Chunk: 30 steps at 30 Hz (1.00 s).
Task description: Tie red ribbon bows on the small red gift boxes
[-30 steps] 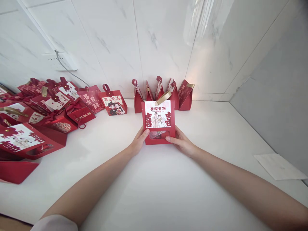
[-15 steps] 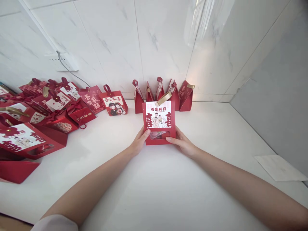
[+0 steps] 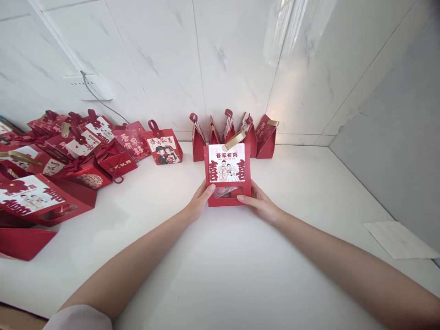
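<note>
A red gift box (image 3: 228,164) with a gold ribbon handle, a white panel showing a bridal couple and a clear window faces me near the middle. My left hand (image 3: 200,200) grips its left side, thumb on the front. On its right side my right hand (image 3: 259,201) is closed, the thumb lying near the window's corner. The other fingers of both hands are mostly hidden behind the box. Just behind it, a row of several narrow red gift boxes (image 3: 266,137) stands edge-on against the wall.
Many red gift boxes (image 3: 90,172) crowd the left of the white tabletop (image 3: 213,270). One box with a cartoon couple (image 3: 164,149) stands apart from them. A white sheet (image 3: 400,239) lies at the right edge. A cable (image 3: 103,101) hangs from a wall socket (image 3: 91,88).
</note>
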### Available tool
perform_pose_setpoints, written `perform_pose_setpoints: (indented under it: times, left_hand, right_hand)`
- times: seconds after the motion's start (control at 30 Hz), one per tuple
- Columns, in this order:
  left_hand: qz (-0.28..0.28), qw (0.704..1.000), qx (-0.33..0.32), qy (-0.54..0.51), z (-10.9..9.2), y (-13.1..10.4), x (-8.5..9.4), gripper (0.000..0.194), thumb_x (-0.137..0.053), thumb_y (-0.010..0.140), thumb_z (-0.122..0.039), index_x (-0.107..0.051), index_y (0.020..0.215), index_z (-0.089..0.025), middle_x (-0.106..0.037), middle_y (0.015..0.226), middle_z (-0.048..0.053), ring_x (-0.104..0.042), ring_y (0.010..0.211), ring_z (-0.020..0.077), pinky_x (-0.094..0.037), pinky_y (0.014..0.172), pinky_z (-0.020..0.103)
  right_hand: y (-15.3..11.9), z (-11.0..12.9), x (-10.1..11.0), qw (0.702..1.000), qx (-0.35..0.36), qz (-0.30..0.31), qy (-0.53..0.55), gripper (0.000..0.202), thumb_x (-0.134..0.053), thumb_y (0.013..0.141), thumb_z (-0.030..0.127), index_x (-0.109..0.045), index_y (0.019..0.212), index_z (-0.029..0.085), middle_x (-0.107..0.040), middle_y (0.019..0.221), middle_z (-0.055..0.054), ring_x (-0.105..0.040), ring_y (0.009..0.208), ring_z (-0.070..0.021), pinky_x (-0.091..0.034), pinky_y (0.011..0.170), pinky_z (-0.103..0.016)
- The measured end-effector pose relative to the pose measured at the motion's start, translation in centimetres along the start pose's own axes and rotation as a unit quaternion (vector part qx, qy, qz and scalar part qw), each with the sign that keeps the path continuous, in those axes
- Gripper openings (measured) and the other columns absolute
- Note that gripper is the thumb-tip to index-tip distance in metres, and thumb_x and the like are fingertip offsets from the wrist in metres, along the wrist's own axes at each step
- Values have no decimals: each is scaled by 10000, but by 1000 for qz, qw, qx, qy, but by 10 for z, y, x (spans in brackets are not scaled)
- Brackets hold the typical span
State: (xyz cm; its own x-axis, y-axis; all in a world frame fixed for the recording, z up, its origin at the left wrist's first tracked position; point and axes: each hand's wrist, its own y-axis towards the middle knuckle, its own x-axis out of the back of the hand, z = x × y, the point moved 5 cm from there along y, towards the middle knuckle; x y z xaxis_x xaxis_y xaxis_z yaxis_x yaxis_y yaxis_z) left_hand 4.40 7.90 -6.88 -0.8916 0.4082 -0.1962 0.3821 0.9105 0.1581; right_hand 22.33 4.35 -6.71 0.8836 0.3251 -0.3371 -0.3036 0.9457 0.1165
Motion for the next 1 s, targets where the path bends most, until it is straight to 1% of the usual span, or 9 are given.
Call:
perform_pose_setpoints:
  times: [0.17,0.37,0.53,0.77,1.0]
  left_hand:
    - [3,1000,-2,3,1,1,1,523,-592,879,-486,-541,1340,-246,-542,1417,70,-458,1341,296,-348,1123,434]
    - [13,1000,-16,7,0,2,-1,521,-564,904,-464,-516,1372,-239,-517,1442,65,-416,1370,304,-322,1141,443]
    - [11,1000,-13,10,1,1,0,541,-561,906,-470,-490,1397,-255,-514,1444,61,-413,1371,304,-326,1140,450]
    - [9,1000,-17,7,0,2,-1,545,-573,894,-482,-503,1386,-258,-522,1438,63,-433,1359,297,-336,1131,436]
    - [13,1000,-12,11,-1,2,-2,550,-562,900,-481,-491,1396,-255,-514,1444,67,-434,1357,303,-346,1124,449]
  right_hand:
    - [1,-1,1,1000,-1,2,2,507,-754,793,300,-509,1237,284,-570,1339,-63,-547,1221,-260,-421,1056,-472]
    - [1,-1,2,1000,4,2,-4,518,-749,795,312,-506,1253,289,-568,1342,-62,-546,1224,-267,-429,1051,-483]
    - [1,-1,1,1000,2,3,-9,521,-747,799,320,-505,1259,296,-567,1346,-59,-545,1228,-269,-430,1054,-487]
    - [1,-1,2,1000,2,6,-5,519,-748,799,311,-508,1259,294,-557,1359,-66,-546,1232,-274,-420,1058,-496]
    - [1,-1,1,1000,3,6,0,503,-747,802,296,-512,1247,289,-563,1349,-65,-550,1227,-269,-421,1059,-494]
